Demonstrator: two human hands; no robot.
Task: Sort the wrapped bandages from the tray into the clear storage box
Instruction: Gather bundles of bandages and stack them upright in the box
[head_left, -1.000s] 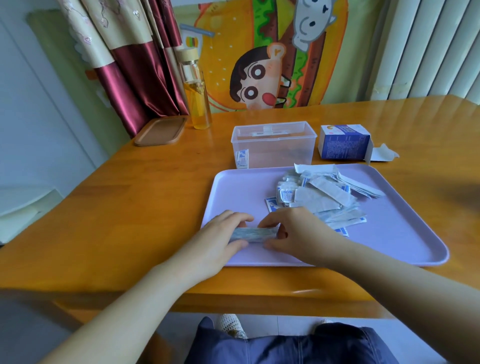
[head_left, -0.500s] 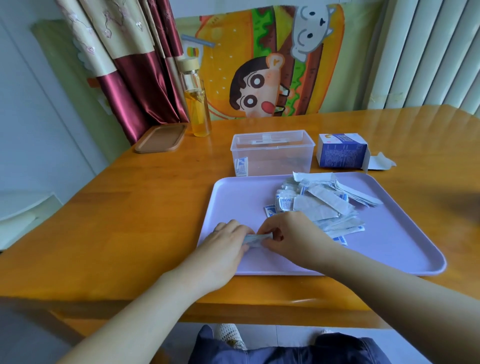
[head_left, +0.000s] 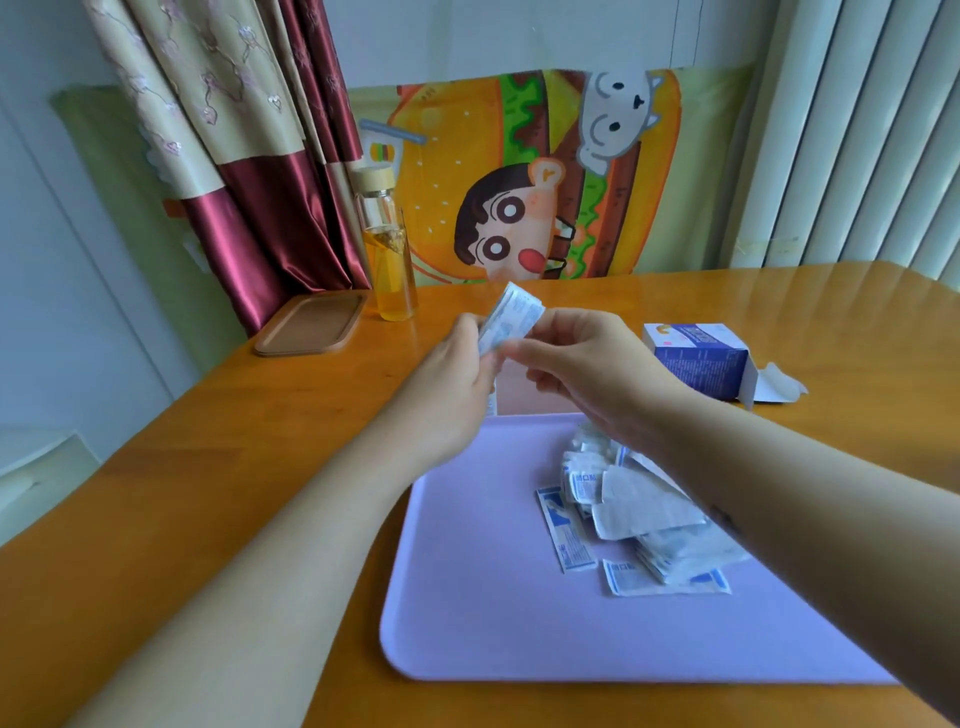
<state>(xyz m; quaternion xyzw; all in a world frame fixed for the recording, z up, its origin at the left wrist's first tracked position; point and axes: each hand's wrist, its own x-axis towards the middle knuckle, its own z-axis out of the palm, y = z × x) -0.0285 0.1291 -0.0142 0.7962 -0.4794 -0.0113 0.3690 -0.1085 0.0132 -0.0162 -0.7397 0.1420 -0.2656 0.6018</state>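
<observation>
Both my hands are raised above the far edge of the lilac tray (head_left: 467, 613). A small stack of white-and-blue wrapped bandages (head_left: 511, 319) stands tilted between them, pinched by my left hand (head_left: 454, 384) from the left and by my right hand (head_left: 582, 364) from the right. A loose pile of wrapped bandages (head_left: 639, 519) lies on the tray's right half, partly under my right forearm. Of the clear storage box (head_left: 514, 397), only a small piece of wall shows between my hands; the remainder is hidden behind them.
A blue carton (head_left: 696, 361) with an open flap lies on the wooden table (head_left: 234, 467) at the right. A glass bottle of amber liquid (head_left: 389, 254) and a brown wooden tray (head_left: 311, 322) stand at the back left. Curtains hang behind the table.
Both hands have lifted the bandage stack off the tray's near edge and carried it up and away, over the box. The camera view has tilted up.
</observation>
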